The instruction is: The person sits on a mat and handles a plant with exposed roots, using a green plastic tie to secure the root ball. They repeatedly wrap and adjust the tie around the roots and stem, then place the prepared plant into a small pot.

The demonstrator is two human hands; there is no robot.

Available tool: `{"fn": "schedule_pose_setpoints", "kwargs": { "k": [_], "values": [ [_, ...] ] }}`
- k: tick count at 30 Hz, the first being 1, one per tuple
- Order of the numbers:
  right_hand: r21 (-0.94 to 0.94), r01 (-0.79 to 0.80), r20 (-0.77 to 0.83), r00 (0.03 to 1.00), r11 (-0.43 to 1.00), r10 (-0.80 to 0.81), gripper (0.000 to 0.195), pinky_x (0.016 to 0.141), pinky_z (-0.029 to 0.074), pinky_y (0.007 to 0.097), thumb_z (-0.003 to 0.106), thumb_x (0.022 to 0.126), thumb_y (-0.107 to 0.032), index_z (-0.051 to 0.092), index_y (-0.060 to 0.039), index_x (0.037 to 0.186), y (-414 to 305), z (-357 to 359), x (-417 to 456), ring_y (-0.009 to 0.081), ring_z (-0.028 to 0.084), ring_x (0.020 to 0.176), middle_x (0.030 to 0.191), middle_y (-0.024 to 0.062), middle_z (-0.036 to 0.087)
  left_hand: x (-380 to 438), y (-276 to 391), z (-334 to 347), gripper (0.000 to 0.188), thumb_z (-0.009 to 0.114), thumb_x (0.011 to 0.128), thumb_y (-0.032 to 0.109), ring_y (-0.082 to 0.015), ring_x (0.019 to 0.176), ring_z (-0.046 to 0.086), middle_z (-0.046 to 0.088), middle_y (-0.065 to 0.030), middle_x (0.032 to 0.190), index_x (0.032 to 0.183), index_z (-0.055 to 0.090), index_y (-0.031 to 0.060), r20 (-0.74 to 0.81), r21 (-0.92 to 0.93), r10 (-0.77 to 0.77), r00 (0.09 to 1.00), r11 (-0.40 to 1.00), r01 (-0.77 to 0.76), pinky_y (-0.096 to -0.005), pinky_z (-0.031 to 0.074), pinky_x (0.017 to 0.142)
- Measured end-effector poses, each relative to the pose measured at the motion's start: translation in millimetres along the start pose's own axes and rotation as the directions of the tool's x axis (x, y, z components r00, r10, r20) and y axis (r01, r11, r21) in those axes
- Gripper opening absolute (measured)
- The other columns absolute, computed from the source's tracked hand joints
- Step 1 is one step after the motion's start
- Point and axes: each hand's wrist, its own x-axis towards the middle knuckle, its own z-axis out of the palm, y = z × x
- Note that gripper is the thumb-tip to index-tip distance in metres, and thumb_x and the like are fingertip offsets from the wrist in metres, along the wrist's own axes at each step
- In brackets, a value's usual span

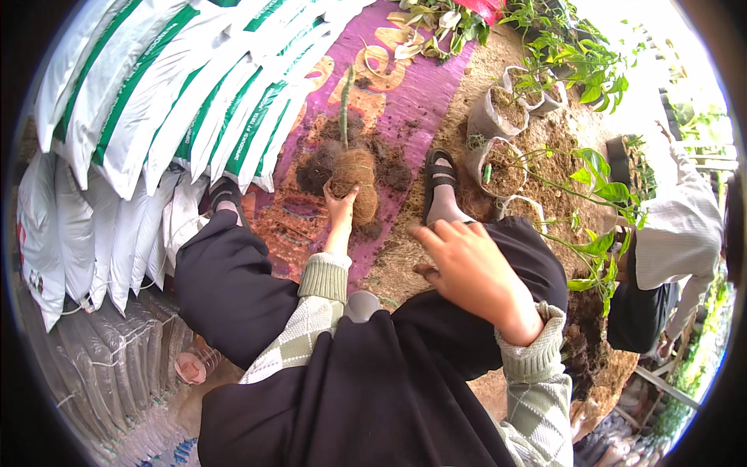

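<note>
A bundle of brown fibre wrapped with thread point(355, 185) is held in my left hand point(340, 201), its fingers and thumb around the near left side. From the bundle's far end rises one long, narrow green leaf point(345, 108). Dark soil point(397, 174) lies in clumps around the bundle on a purple printed sheet point(402, 125). My right hand point(467, 268) hovers over my right knee, fingers loosely bent and apart, with nothing seen in it; its palm is hidden.
Stacked white and green sacks point(192, 87) stand at the left. Fabric pots of fibre point(505, 166) and leafy vines point(601, 187) are on the right, where a co-worker point(671, 245) crouches. A clear plastic cup point(195, 365) lies at lower left. Cut leaves point(437, 29) lie at the far edge.
</note>
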Motion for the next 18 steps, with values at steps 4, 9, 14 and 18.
{"fn": "schedule_pose_setpoints", "kwargs": {
  "k": [4, 9, 14, 18],
  "values": [
    [-0.049, 0.03, 0.048, 0.998, 0.998, -0.028, 0.046, 0.081, 0.041, 0.0344, 0.066, 0.078, -0.024, 0.053, -0.0069, 0.119, 1, 10, 1, 0.022, 0.054, 0.091, 0.091, 0.0066, 0.054, 19, -55, -21, 0.066, 0.076, 0.076, 0.009, -0.0235, 0.113, 0.048, 0.046, -0.0129, 0.124, 0.128, 0.036, 0.0052, 0.03, 0.01, 0.012, 0.999, 1.0, -0.012, -0.0355, 0.041, 0.095],
    [-0.046, -0.006, 0.009, 1.0, 0.999, 0.006, 0.047, 0.081, 0.041, 0.0343, 0.066, 0.076, -0.022, 0.053, -0.0068, 0.119, 10, 13, -4, 0.0215, 0.054, 0.09, 0.091, 0.0061, 0.054, 19, -52, -21, 0.059, 0.073, 0.079, 0.009, -0.0217, 0.111, 0.05, 0.05, -0.0115, 0.124, 0.127, 0.04, 0.004, 0.035, 0.225, 0.036, 0.999, 0.973, -0.043, -0.0342, 0.04, 0.095],
    [-0.065, 0.011, -0.096, 0.995, 0.998, -0.018, 0.041, 0.078, 0.042, 0.0342, 0.054, 0.076, -0.002, 0.053, -0.0051, 0.118, 19, 10, -7, 0.0232, 0.055, 0.089, 0.088, 0.0078, 0.056, 29, -39, -32, 0.067, 0.071, 0.078, 0.029, -0.0366, 0.118, 0.046, 0.043, -0.0197, 0.132, 0.131, 0.041, 0.0024, 0.051, 0.702, -0.049, 0.997, 0.712, -0.001, -0.044, 0.04, 0.097],
    [0.055, -0.014, -0.16, 0.987, 0.998, 0.023, 0.041, 0.074, 0.044, 0.0388, 0.052, 0.073, 0.003, 0.056, -0.0033, 0.113, 21, 3, -1, 0.0324, 0.058, 0.072, 0.074, 0.0154, 0.06, 7, 52, -7, 0.059, 0.07, 0.077, 0.032, -0.0384, 0.118, 0.046, 0.044, -0.02, 0.132, 0.124, 0.051, 0.0013, 0.112, 0.949, -0.054, 0.992, 0.303, -0.09, -0.0467, 0.04, 0.097]
  ]
}}
